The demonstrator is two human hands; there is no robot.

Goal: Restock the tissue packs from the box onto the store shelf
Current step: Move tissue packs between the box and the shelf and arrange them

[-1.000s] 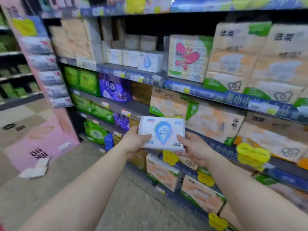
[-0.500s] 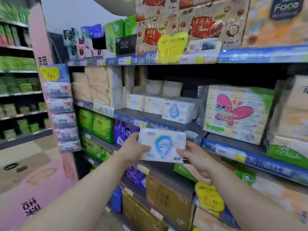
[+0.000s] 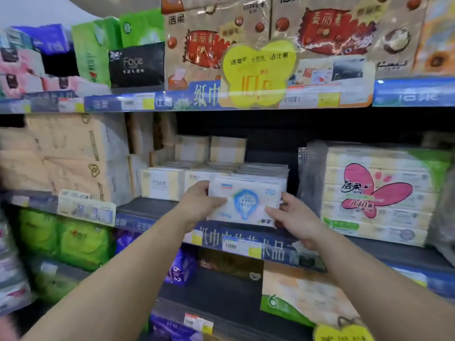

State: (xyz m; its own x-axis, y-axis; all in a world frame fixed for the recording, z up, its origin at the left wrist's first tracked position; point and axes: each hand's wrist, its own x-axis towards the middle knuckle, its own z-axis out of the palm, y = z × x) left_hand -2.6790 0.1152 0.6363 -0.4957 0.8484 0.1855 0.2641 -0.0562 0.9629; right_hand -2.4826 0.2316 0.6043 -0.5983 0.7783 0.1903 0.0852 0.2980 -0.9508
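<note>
A store aisle: a dark shelf (image 3: 147, 207) with a blue label strip along its front edge, and more stocked shelves above and below. On it stand beige packs at left, a stack (image 3: 261, 172) of white packs mid-shelf, and a pink-butterfly bundle (image 3: 374, 193) at right. The white tissue pack (image 3: 246, 203) with a blue emblem is upright at the shelf's front edge, right before the stack. The left hand (image 3: 199, 205) grips its left end, the right hand (image 3: 295, 217) its lower right corner, fingers closed on it.
</note>
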